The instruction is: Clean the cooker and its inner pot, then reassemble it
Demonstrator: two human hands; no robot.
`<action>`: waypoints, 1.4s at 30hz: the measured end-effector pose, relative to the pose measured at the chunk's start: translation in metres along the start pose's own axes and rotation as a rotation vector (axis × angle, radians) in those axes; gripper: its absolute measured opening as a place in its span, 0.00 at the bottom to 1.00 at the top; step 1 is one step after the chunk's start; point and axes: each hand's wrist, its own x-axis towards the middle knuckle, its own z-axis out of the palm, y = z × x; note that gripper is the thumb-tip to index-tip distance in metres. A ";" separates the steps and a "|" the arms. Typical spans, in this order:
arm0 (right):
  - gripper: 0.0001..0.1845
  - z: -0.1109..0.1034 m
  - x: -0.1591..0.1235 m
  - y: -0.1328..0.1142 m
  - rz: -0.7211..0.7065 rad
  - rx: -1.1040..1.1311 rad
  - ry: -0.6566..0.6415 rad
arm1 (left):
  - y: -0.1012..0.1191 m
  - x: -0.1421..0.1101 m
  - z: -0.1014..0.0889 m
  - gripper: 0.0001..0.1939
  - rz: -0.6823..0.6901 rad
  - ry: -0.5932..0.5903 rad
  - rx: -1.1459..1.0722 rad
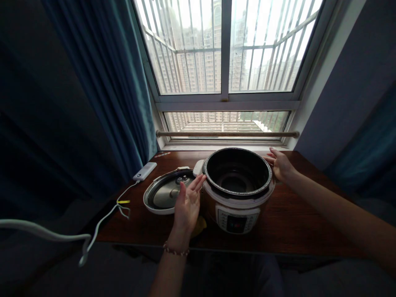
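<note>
An electric pressure cooker (236,202) stands upright and uncovered on the brown wooden table, its control panel facing me. Inside it sits a dark inner pot (235,171), with no food visible in it. My left hand (188,202) is at the cooker's left side, fingers stretched out and close to the rim; I cannot tell whether they touch. At the right side, my right hand (280,165) has its fingers spread near the rim. The cooker's round lid (163,192) lies to the left with its metal inner face up, partly behind my left hand.
A yellow object (199,226) is half hidden behind my left wrist. Further left lie a white power strip (144,171) and its white cable (105,216). Behind the table (309,222) are a rail (229,134) and a barred window; a blue curtain (123,103) hangs at the left.
</note>
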 end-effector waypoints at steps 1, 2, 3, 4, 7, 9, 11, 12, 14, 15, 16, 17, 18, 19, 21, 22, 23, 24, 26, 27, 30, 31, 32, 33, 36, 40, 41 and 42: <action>0.10 0.000 0.001 0.000 -0.005 0.002 -0.004 | 0.000 0.000 0.000 0.33 0.003 -0.001 0.002; 0.09 0.000 0.001 0.000 -0.017 0.006 -0.010 | 0.000 0.000 0.000 0.33 0.004 -0.001 0.008; 0.08 -0.001 0.001 0.000 -0.045 0.010 -0.015 | 0.000 0.000 0.000 0.32 0.003 0.002 0.019; 0.07 -0.001 0.000 -0.001 -0.092 0.017 -0.018 | -0.001 0.001 0.000 0.31 0.001 0.009 0.034; 0.04 -0.007 -0.015 0.001 -0.318 0.041 -0.036 | -0.001 0.002 0.000 0.28 -0.016 0.040 0.089; 0.06 -0.012 -0.035 0.008 -0.460 0.017 -0.044 | -0.002 0.004 0.000 0.27 -0.011 0.084 0.137; 0.13 -0.019 -0.059 0.022 -0.565 -0.089 -0.011 | -0.003 0.008 -0.001 0.23 0.063 0.158 0.213; 0.17 -0.022 -0.071 0.031 -0.611 -0.169 0.017 | -0.004 0.011 -0.002 0.21 0.128 0.198 0.267; 0.24 -0.028 -0.089 0.051 -0.679 -0.327 0.062 | -0.005 0.016 -0.002 0.18 0.278 0.243 0.391; 0.27 -0.030 -0.095 0.062 -0.694 -0.395 0.080 | -0.006 0.018 -0.002 0.17 0.336 0.241 0.449; 0.28 -0.032 -0.098 0.071 -0.700 -0.451 0.091 | -0.006 0.020 -0.001 0.17 0.374 0.227 0.493; 0.30 -0.034 -0.100 0.079 -0.703 -0.490 0.093 | -0.006 0.021 0.000 0.17 0.394 0.205 0.522; 0.31 -0.035 -0.100 0.086 -0.700 -0.518 0.087 | -0.007 0.022 0.001 0.17 0.398 0.179 0.535; 0.31 -0.035 -0.099 0.091 -0.696 -0.535 0.075 | -0.007 0.023 0.002 0.17 0.392 0.152 0.543; 0.33 -0.035 -0.096 0.098 -0.683 -0.538 0.051 | -0.009 0.023 0.004 0.18 0.375 0.107 0.560; 0.33 -0.035 -0.094 0.099 -0.673 -0.536 0.050 | -0.010 0.024 0.005 0.18 0.370 0.097 0.563; 0.33 -0.035 -0.093 0.100 -0.665 -0.538 0.052 | -0.012 0.024 0.005 0.18 0.363 0.096 0.556; 0.34 -0.035 -0.092 0.100 -0.660 -0.542 0.055 | -0.013 0.024 0.004 0.18 0.354 0.103 0.537; 0.34 -0.035 -0.090 0.100 -0.665 -0.551 0.061 | -0.016 0.026 0.002 0.16 0.322 0.115 0.481; 0.34 -0.035 -0.090 0.100 -0.671 -0.552 0.061 | -0.017 0.026 0.001 0.16 0.304 0.111 0.463; 0.34 -0.035 -0.088 0.100 -0.688 -0.525 0.057 | -0.019 0.029 -0.003 0.16 0.287 0.087 0.466; 0.34 -0.035 -0.087 0.100 -0.693 -0.516 0.055 | -0.019 0.030 -0.004 0.16 0.290 0.086 0.470; 0.34 -0.035 -0.087 0.100 -0.695 -0.514 0.052 | -0.020 0.030 -0.004 0.16 0.292 0.087 0.469; 0.34 -0.034 -0.087 0.100 -0.698 -0.514 0.051 | -0.021 0.030 -0.005 0.16 0.293 0.089 0.466; 0.33 -0.033 -0.086 0.099 -0.706 -0.536 0.055 | -0.023 0.029 -0.004 0.18 0.288 0.086 0.482; 0.33 -0.033 -0.080 0.097 -0.730 -0.547 0.043 | -0.027 0.022 0.002 0.20 0.303 0.075 0.523; 0.33 -0.033 -0.078 0.096 -0.738 -0.542 0.033 | -0.027 0.019 0.005 0.20 0.307 0.076 0.515; 0.33 -0.033 -0.076 0.094 -0.743 -0.536 0.023 | -0.028 0.017 0.007 0.20 0.311 0.080 0.506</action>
